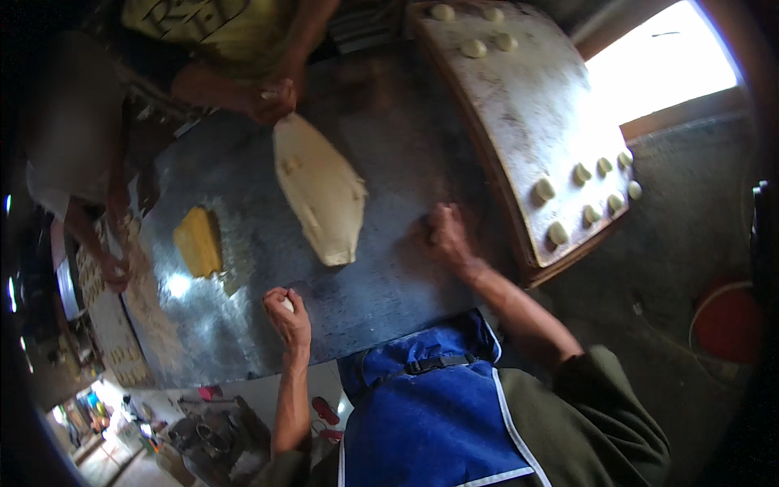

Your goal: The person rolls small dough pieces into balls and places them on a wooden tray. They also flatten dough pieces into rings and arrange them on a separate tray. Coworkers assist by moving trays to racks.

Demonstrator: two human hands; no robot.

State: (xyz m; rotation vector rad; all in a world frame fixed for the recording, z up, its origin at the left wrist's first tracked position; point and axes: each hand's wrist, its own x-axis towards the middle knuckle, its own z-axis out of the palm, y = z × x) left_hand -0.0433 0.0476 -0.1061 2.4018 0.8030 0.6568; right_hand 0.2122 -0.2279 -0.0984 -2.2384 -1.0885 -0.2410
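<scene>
My left hand (288,318) is closed near the table's front edge, with a small pale piece of dough (287,305) showing between thumb and fingers. Farther right, my right hand (451,239) is low over the dark table (389,276), its fingers curled in; anything under them is hidden. Between and beyond my hands a long, flattened sheet of dough (320,195) stretches over the table. Its far end is gripped by a co-worker's hand (277,101). A yellow slab (197,242), dough-like or fatty, lies to the left on a shiny, wet-looking patch.
At the right stands a floured board (519,122) carrying several round dough balls (544,190). Another person's hands (114,268) work at the far left beside a tray (114,337) of small pieces. A red round container (726,321) sits on the floor at right.
</scene>
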